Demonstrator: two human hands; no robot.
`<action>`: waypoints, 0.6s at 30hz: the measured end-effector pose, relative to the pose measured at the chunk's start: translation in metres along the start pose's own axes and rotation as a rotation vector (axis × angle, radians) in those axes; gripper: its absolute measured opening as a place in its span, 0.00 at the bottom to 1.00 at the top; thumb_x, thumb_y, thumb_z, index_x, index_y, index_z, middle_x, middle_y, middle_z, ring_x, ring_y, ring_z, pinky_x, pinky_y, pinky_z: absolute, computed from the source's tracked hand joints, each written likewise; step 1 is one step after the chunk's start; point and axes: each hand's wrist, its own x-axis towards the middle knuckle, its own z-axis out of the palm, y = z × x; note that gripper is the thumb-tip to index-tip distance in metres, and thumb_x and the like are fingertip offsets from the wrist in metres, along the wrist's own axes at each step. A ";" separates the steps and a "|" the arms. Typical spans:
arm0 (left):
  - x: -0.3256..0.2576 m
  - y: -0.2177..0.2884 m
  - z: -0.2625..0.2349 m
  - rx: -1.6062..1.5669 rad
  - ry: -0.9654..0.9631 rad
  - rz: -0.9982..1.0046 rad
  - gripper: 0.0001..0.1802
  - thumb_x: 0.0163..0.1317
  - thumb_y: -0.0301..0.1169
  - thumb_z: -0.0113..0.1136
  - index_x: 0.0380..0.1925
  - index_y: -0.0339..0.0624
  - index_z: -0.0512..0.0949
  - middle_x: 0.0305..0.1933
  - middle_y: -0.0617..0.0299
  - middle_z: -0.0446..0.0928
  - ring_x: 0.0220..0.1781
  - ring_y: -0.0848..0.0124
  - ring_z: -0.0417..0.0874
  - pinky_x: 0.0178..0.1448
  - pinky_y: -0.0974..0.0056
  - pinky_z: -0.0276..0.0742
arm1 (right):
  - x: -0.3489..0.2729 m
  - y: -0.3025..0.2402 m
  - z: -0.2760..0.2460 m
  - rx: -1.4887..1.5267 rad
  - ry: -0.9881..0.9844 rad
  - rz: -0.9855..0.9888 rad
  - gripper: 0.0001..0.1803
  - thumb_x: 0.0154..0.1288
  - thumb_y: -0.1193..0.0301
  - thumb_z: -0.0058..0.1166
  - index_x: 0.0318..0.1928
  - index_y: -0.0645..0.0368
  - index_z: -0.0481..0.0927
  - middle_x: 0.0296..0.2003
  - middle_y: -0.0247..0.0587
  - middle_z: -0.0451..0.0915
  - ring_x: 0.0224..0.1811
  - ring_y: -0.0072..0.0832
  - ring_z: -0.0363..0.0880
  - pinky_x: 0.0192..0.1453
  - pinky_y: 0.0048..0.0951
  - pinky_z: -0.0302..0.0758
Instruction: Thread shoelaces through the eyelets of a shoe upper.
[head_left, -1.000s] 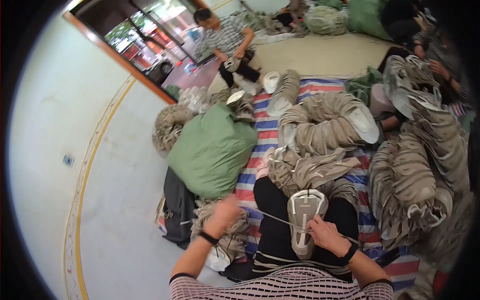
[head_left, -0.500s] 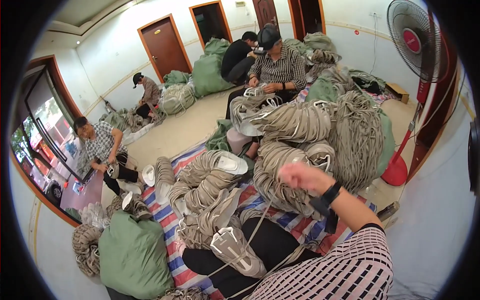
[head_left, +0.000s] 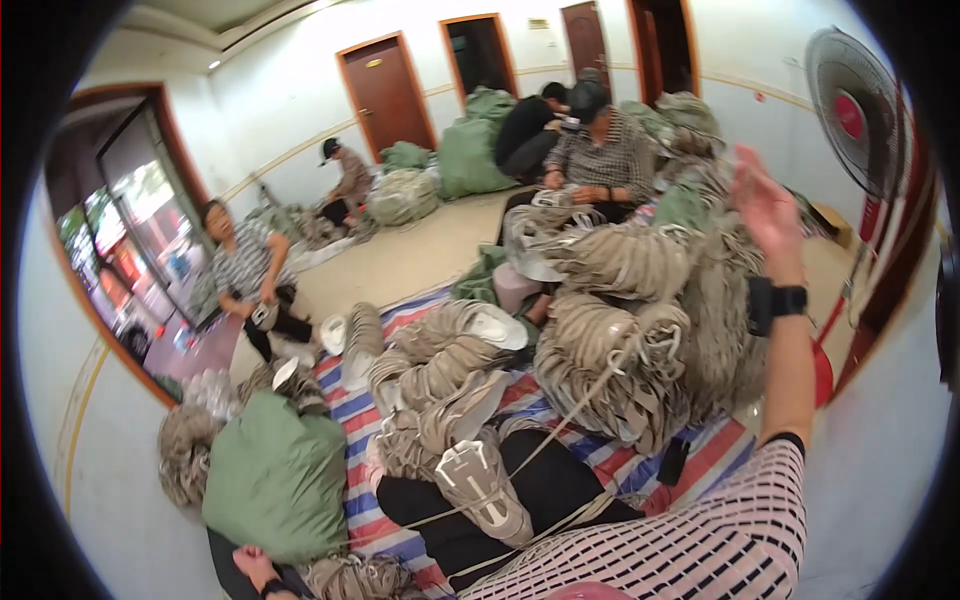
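A beige shoe upper (head_left: 482, 484) lies sole-up on my lap, on black trousers. A pale thread (head_left: 570, 412) runs from it up and to the right, toward my right hand (head_left: 768, 214). That hand is raised high at arm's length, wears a black watch on its wrist, and seems pinched on the thread's end. My left hand (head_left: 253, 564) is low at the bottom left edge, beside a green sack (head_left: 275, 478) and a bundle of shoe uppers (head_left: 352, 576). What it holds is hidden.
Heaps of bundled beige shoe uppers (head_left: 620, 350) crowd a striped mat (head_left: 352, 420) in front of me. Several other people sit working on the floor: one at the left (head_left: 245, 275), two at the back (head_left: 590, 150). A standing fan (head_left: 850, 110) is at the right wall.
My head has turned from looking down at my lap to looking across the room. My right hand has left the shoe upper and risen high to the right, drawing the thread taut.
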 end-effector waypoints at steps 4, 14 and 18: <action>0.028 0.034 -0.061 0.372 -0.163 0.281 0.19 0.40 0.06 0.39 0.27 0.43 0.56 0.29 0.68 0.56 0.26 0.77 0.56 0.26 0.73 0.58 | 0.012 -0.041 -0.030 0.047 -0.029 -0.098 0.35 0.57 0.87 0.33 0.68 0.68 0.49 0.69 0.48 0.55 0.70 0.38 0.55 0.69 0.39 0.62; -0.067 0.010 0.071 0.024 -0.508 -0.197 0.05 0.63 0.30 0.50 0.33 0.41 0.71 0.25 0.66 0.66 0.24 0.75 0.64 0.24 0.71 0.59 | 0.006 0.080 0.096 -0.583 -0.234 0.496 0.25 0.56 0.81 0.51 0.57 0.63 0.69 0.54 0.42 0.75 0.35 0.14 0.76 0.31 0.13 0.73; -0.212 -0.040 0.188 0.195 -0.869 -0.183 0.21 0.60 0.24 0.56 0.53 0.34 0.66 0.34 0.63 0.74 0.32 0.78 0.74 0.33 0.75 0.71 | -0.036 0.191 0.161 -0.823 -0.808 1.031 0.16 0.61 0.81 0.43 0.50 0.62 0.75 0.37 0.36 0.83 0.19 0.13 0.71 0.21 0.13 0.66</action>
